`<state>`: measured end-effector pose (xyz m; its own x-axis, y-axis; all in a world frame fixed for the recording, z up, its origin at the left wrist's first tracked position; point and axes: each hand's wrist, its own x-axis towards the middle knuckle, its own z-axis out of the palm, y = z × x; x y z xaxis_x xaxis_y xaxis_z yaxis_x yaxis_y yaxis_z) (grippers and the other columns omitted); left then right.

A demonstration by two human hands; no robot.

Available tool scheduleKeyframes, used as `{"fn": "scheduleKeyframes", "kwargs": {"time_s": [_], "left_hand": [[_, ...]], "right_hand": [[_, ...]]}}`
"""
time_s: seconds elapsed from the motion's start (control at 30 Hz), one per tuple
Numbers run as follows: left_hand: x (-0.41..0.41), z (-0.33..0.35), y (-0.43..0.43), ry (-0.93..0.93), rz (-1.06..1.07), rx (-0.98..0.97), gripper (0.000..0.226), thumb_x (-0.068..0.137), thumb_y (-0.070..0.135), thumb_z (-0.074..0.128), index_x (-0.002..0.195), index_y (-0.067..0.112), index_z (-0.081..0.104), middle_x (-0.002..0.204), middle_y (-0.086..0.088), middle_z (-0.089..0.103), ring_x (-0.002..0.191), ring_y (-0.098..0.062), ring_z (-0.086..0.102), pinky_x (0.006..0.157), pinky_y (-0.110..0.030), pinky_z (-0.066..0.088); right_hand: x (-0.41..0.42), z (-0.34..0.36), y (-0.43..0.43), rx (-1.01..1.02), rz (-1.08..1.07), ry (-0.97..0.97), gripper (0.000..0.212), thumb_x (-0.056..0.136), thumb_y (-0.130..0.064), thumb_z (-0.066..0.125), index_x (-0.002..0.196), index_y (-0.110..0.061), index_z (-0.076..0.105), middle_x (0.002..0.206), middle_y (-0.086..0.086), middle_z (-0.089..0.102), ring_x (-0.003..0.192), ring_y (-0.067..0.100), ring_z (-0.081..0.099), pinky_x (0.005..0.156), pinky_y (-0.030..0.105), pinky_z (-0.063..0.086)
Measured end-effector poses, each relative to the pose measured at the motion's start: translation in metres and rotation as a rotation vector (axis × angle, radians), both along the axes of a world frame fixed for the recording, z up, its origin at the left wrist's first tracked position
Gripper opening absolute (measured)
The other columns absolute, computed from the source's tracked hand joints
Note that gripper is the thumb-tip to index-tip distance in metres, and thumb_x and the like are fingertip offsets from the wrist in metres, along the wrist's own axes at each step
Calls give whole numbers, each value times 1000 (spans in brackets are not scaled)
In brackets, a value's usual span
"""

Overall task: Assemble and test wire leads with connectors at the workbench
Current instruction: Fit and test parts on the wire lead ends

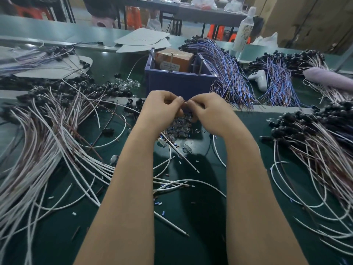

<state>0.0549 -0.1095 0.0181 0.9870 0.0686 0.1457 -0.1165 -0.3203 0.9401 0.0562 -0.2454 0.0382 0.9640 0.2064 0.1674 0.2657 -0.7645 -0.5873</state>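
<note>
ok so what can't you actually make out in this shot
All in the head view:
1. What the small part pinched between left hand and right hand is: fingers mostly cover it.
2. Label on the orange-brown block in the blue plastic bin: print too small.
3. The lilac padded roll: cut off by the right edge.

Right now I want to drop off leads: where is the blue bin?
Head view, centre: the blue bin stands just beyond the left hand and right hand, a blue-purple wire bundle at its right side.

1. You sit in an assembly workshop: your green bench (pixel 254 123) is heaped with bundled wire leads (pixel 44 134).
2. A blue parts bin (pixel 177 83) stands ahead of you, with more worktables (pixel 200 13) and cardboard boxes (pixel 305 22) beyond.
</note>
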Motion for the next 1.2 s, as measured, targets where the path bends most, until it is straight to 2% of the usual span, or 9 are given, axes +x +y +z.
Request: {"fn": "scheduleKeyframes", "kwargs": {"time_s": [0.27, 0.43, 0.53, 0.6, 0.67, 0.8, 0.9, 1.07, 1.2], "left_hand": [[-1, -3, 13, 129, 90, -223, 26, 91, 26, 63, 68, 14, 66, 45, 10, 59, 38, 0, 40, 41, -14, 32], [-1, -2, 29, 92, 367, -321, 26, 93, 22, 59, 67, 16, 62, 44, 12, 59, 42, 1, 43, 50, -19, 35], [1, 0, 33, 2, 485, -329, 10, 90, 12, 57, 91, 13, 67, 76, 8, 66, 67, -1, 55, 69, -19, 44], [1, 2, 23, 21, 386, -162, 29, 89, 13, 57, 117, 16, 63, 106, 3, 62, 95, -9, 58, 89, -21, 45], [1, 3, 9, 29, 204, -25, 31, 92, 21, 55, 123, 19, 61, 122, -2, 59, 113, -17, 55, 100, -27, 42], [-6, 9, -13, -7, -92, -193, 23, 100, 23, 47, 110, 14, 65, 83, 3, 67, 83, -8, 62, 87, -32, 51], [-5, 10, -18, -110, -50, -316, 17, 98, 12, 49, 97, 10, 66, 55, 6, 55, 50, -4, 51, 57, -24, 52], [1, 7, -11, -176, 169, -257, 16, 97, 17, 53, 90, 15, 67, 77, 6, 66, 68, -2, 59, 67, -19, 45], [3, 6, -5, -148, 216, -329, 17, 98, 18, 50, 92, 17, 65, 78, 5, 66, 70, -2, 61, 64, -13, 44]], "right_hand": [[6, -7, -8, 59, -52, 16, 27, 100, -22, 44, 83, -19, 64, 55, -4, 46, 48, 10, 39, 38, 13, 28], [9, -9, -22, 105, -157, 35, 28, 99, -17, 41, 79, -17, 61, 58, -3, 47, 51, 14, 42, 43, 20, 35], [9, -8, -25, 281, -232, -22, 26, 100, -15, 41, 87, -12, 64, 60, -1, 50, 52, 9, 49, 52, 20, 39], [8, -5, -15, 462, -193, -28, 20, 100, -14, 42, 91, -12, 60, 62, -2, 53, 42, -3, 47, 46, 10, 37], [6, -3, -3, 630, -130, 21, 14, 100, -14, 44, 90, -14, 54, 63, -2, 55, 43, -2, 50, 47, 10, 40], [6, -5, 6, 700, -17, 117, 16, 99, -17, 49, 85, -14, 56, 60, -3, 57, 49, 6, 55, 53, 19, 46], [5, -7, 8, 784, 59, 208, 19, 98, -19, 50, 82, -12, 59, 56, -4, 61, 51, 9, 58, 53, 22, 50], [4, -5, 1, 516, 36, 226, 10, 94, -18, 58, 86, -15, 64, 78, 4, 71, 68, 12, 67, 67, 24, 56], [0, -2, -3, 373, 62, 237, 14, 93, -20, 59, 84, -18, 70, 65, -4, 65, 55, 5, 58, 54, 15, 47]]}}
